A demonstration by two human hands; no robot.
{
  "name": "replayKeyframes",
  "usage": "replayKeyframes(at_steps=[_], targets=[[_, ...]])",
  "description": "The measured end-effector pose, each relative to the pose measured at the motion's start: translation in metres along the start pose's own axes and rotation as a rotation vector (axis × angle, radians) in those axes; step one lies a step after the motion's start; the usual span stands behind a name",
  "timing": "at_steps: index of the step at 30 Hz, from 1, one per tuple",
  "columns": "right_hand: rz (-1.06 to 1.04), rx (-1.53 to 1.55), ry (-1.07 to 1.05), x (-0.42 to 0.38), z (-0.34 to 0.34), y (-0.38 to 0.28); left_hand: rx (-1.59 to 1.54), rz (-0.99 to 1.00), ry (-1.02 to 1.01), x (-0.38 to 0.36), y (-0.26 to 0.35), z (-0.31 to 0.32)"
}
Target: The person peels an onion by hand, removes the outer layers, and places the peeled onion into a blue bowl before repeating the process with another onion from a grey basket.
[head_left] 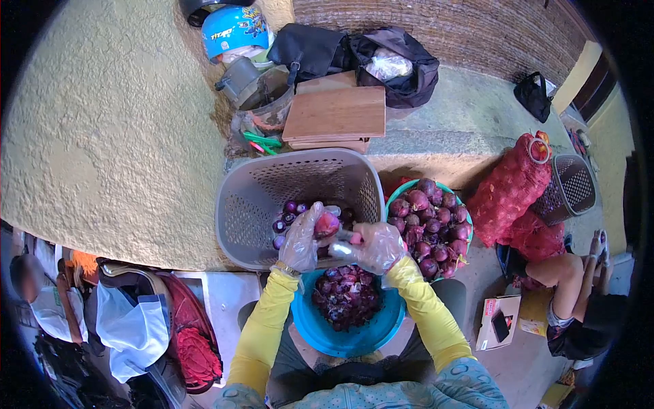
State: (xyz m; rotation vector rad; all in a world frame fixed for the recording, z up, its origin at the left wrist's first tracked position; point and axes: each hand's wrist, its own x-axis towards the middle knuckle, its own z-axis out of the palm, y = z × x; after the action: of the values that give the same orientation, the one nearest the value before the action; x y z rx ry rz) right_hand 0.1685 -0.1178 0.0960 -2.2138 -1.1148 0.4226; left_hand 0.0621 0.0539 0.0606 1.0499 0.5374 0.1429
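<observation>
On the blue rounded object (233, 37), bold letters appear to read "TITAN", any last character after them unclear; the red label (490, 307) on the cardboard box (484, 335) at the right carries print too small and blurred to make out
</observation>
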Motion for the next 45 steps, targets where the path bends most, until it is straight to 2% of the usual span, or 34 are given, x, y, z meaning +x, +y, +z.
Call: replayKeyframes(at_steps=[1,2,5,6,8,11,17,20,23,24,25,26,28,30,32,35,37,40,45], targets=[[0.108,0.071,0.024,0.000,-0.004,-0.005,-0.046,0.024,-0.033,0.000,0.000,0.002],[0.107,0.070,0.024,0.001,0.001,-0.001,-0.047,0.025,-0.034,-0.001,0.001,0.006],[-0.006,0.419,0.231,0.005,0.020,0.014,-0.032,0.089,-0.073,-0.002,0.004,0.010],[-0.008,0.419,0.230,0.007,0.023,0.013,-0.069,0.053,-0.105,-0.001,0.003,0.008],[-0.007,0.663,0.244,0.007,0.025,0.011,-0.107,0.015,-0.138,-0.001,0.003,0.008],[0.074,0.676,0.138,0.007,0.021,0.009,-0.061,0.005,-0.135,-0.001,0.002,0.007],[-0.032,0.425,0.228,0.010,0.031,0.022,-0.043,-0.005,-0.105,0.000,-0.006,0.005],[-0.020,0.402,0.226,0.008,0.030,0.022,-0.023,0.007,-0.092,-0.002,-0.007,0.007],[-0.029,0.329,0.263,0.010,0.040,0.026,0.104,0.058,-0.122,-0.006,-0.008,0.009],[-0.029,0.330,0.261,0.010,0.039,0.024,0.253,0.171,-0.131,-0.006,-0.010,0.007],[0.025,0.374,0.191,0.009,0.037,0.022,0.401,0.283,-0.141,-0.005,-0.013,0.006],[0.081,0.417,0.122,0.009,0.035,0.018,0.401,0.282,-0.141,-0.002,-0.015,0.005],[0.084,0.502,0.107,0.010,0.049,0.023,0.067,0.112,-0.102,0.004,-0.018,0.003],[0.088,0.587,0.091,0.010,0.047,0.019,0.071,0.186,-0.147,0.001,-0.016,0.003],[0.067,0.777,-0.016,0.005,0.037,0.014,0.075,0.259,-0.194,-0.001,-0.013,0.002],[0.038,0.874,-0.031,-0.002,0.032,0.005,0.016,0.182,-0.174,0.002,-0.008,0.002],[0.041,0.875,-0.045,-0.001,0.034,0.011,-0.221,0.033,-0.189,0.003,-0.008,0.003],[0.053,0.874,-0.072,0.000,0.030,0.011,-0.325,-0.031,-0.197,0.003,-0.009,0.004],[0.090,0.956,-0.123,-0.001,0.035,0.016,-0.364,0.039,-0.187,0.001,-0.009,0.008]])
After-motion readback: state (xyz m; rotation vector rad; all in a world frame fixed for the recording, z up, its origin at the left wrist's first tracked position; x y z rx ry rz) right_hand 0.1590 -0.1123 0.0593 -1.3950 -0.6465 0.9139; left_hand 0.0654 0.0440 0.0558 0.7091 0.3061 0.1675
